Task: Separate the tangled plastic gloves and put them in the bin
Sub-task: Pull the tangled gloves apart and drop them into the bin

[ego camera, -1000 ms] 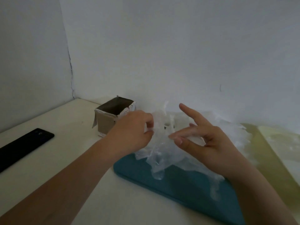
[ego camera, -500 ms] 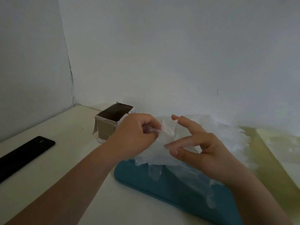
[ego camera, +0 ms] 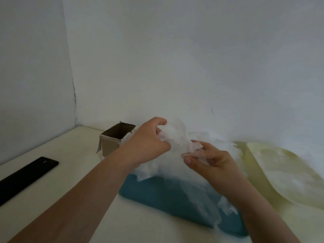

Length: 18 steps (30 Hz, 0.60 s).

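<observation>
Right hand (ego camera: 211,161) closed onto gloves (ego camera: 175,133) — left hand (ego camera: 147,142) grips.

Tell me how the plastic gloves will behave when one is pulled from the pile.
Probably floppy: the plastic gloves hang in crumpled folds between the left hand and right hand. Likely light: thin, see-through. Others may drag along: the pile on the blue tray looks tangled.

Our one head-worn wide-angle view, facing forward and down across the table (ego camera: 70,151) toward the far wall corner (ego camera: 74,95), close over our left hand (ego camera: 147,146) and right hand (ego camera: 213,160).
</observation>
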Motion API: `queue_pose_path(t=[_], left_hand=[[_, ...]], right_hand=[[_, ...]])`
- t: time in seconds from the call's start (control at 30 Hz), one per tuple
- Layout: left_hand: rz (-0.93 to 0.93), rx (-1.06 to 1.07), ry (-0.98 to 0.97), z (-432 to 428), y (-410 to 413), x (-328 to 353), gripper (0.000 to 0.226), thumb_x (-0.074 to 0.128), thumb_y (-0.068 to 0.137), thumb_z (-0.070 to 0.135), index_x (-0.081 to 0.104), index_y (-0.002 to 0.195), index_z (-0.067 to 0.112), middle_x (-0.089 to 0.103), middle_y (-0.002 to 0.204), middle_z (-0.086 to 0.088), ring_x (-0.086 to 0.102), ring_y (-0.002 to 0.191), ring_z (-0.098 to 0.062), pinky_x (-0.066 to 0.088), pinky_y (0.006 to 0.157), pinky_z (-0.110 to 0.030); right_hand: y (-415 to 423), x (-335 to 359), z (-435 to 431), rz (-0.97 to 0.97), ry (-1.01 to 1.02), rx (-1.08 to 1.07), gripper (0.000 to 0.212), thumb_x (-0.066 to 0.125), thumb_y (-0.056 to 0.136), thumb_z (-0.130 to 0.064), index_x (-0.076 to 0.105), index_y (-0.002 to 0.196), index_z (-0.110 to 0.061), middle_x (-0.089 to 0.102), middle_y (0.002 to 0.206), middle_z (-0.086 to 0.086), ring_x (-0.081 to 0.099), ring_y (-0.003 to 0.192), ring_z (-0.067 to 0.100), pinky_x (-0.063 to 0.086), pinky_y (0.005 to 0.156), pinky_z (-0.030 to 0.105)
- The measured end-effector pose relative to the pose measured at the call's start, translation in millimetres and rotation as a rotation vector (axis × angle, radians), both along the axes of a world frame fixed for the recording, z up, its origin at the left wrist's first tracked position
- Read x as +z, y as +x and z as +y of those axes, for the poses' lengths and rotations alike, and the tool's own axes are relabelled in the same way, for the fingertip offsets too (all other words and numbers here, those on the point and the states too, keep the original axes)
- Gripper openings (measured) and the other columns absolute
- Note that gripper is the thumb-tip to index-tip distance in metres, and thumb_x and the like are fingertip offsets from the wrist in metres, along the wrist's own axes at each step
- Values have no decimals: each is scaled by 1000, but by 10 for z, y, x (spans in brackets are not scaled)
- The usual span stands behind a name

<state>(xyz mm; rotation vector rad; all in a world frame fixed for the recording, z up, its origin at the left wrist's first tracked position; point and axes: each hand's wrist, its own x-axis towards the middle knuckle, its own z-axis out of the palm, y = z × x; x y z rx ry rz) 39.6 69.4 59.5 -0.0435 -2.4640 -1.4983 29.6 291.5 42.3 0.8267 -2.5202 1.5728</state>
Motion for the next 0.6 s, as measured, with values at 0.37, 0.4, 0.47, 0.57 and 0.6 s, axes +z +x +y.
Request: queue_pose_path(t=[0.37, 0.4, 0.47, 0.57, 0.6], left_hand=[[-15, -238, 138, 733, -109, 602, 37, 83, 87, 12, 70, 121, 21, 79, 107, -10, 73, 80, -14, 57, 68, -24], [-19, -254, 235, 758, -152, 616, 38, 82, 88, 7, 69, 123, 15, 78, 107, -16, 71, 78, -18, 57, 67, -24], [-33, -253, 487, 824, -235, 606, 49, 85, 84, 4, 66, 128, 6, 76, 103, -21, 69, 76, -21, 59, 67, -25], [-180, -331, 925, 900, -367, 413, 64, 95, 72, 28, 68, 125, 2, 74, 114, -15, 71, 85, -22, 60, 82, -32], [-268, -392, 979, 940, -369, 300, 64, 95, 73, 39, 70, 122, 5, 73, 115, -13, 69, 89, -23, 58, 89, -36]], right_hand=[[257, 185, 662, -214, -554, -284, 14, 76, 91, -23, 83, 93, -11, 76, 82, 22, 74, 78, 35, 63, 79, 49], [266, 201, 708, -230, -571, -296, 15, 76, 92, -23, 83, 91, -10, 75, 81, 25, 72, 74, 34, 63, 72, 43], [292, 216, 796, -248, -612, -316, 15, 75, 93, -20, 82, 89, -8, 76, 82, 23, 74, 71, 27, 61, 63, 31], [282, 224, 912, -263, -656, -339, 16, 75, 93, -19, 82, 89, -6, 78, 84, 19, 77, 78, 26, 64, 71, 36], [271, 220, 941, -268, -670, -343, 16, 75, 93, -20, 82, 90, -6, 78, 85, 19, 78, 80, 27, 64, 75, 39]])
